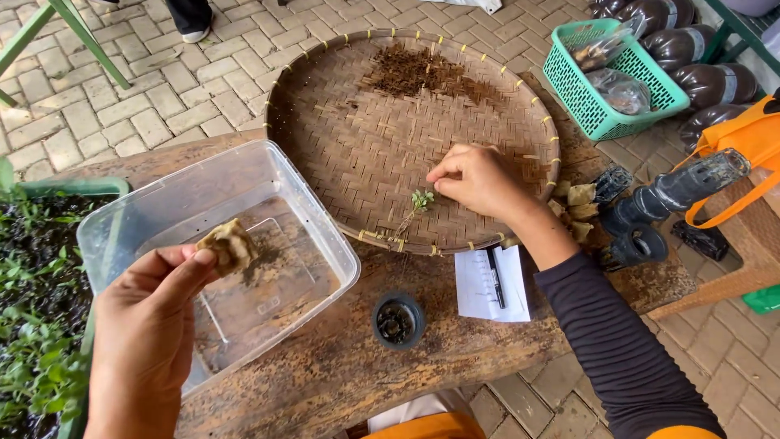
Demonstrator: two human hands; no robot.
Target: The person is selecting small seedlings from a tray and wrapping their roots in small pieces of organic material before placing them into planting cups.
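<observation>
Left hand (150,313) pinches a brown spongy plug (228,244) over a clear tub (219,260) (it could crumble if squeezed); right hand (479,180), fingers curled, pinches 1 fragile seedling (414,207) on a woven tray (341,138).

On the table (341,366), the woven tray (341,146) sits centre; tub (317,252) left of it, basket (581,102) right, pot (398,321) and paper (475,289) before it.

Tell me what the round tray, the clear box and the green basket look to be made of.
Round tray: woven bamboo or similar strips, matte tan; the crisscross weave and bound rim show it.
Clear box: glossy see-through plastic, wood visible through it.
Green basket: moulded plastic, judging by its even lattice.
Left hand holds a brown fibrous lump, material unclear.
</observation>
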